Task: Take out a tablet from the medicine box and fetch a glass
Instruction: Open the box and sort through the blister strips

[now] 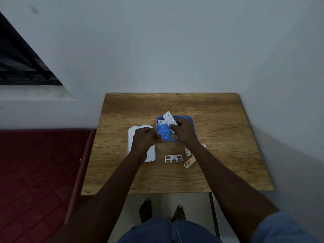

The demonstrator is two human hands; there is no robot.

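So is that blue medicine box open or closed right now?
Open. The blue medicine box has no cover on it, blister strips show inside, and its white lid lies flat on the table beside it.

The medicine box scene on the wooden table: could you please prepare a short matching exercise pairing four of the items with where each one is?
Things:
1. silver blister strip
2. blue blister pack
3. white lid
4. dark-tablet strip

Places:
A. flat on the table, left of the medicine box
B. lying inside the box
C. held by the right hand, sticking up over the box
D. on the table, on the near side of the box

Pairs: 1-C, 2-B, 3-A, 4-D
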